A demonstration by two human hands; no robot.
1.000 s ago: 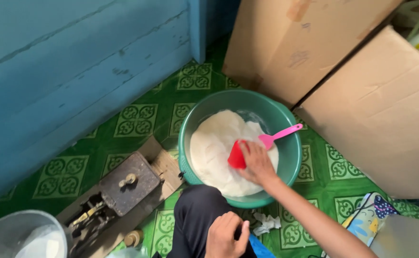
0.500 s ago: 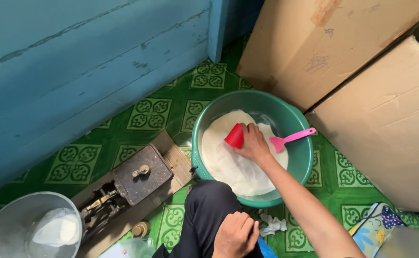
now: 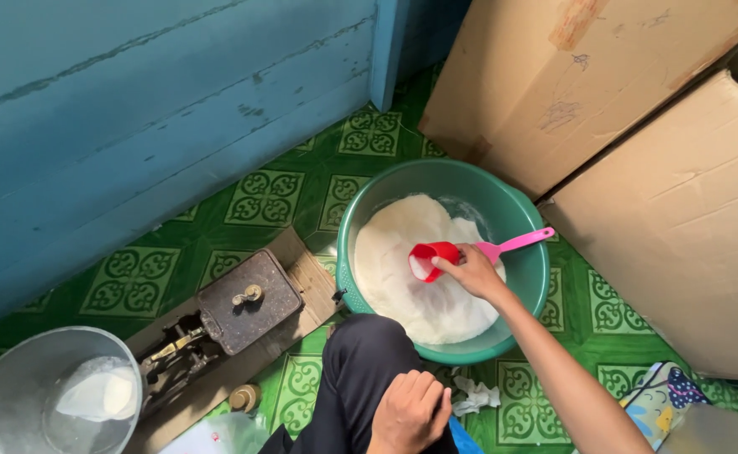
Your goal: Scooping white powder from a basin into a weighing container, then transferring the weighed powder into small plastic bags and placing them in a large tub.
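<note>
One red scoop [image 3: 433, 259] pinched by right hand [image 3: 472, 273], mouth left, long axis horizontal; left hand [image 3: 408, 412] loosely curled.

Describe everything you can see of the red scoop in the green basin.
The red scoop is a small, round cup that looks like glossy plastic. Its mouth faces the camera, tilted, with white powder inside. The right hand grips it at its right side, fingers over the rim. It sits just above or on the heap of powder in the green basin; which one cannot be told. A pink handle sticks out beyond the hand toward the basin's right rim.
</note>
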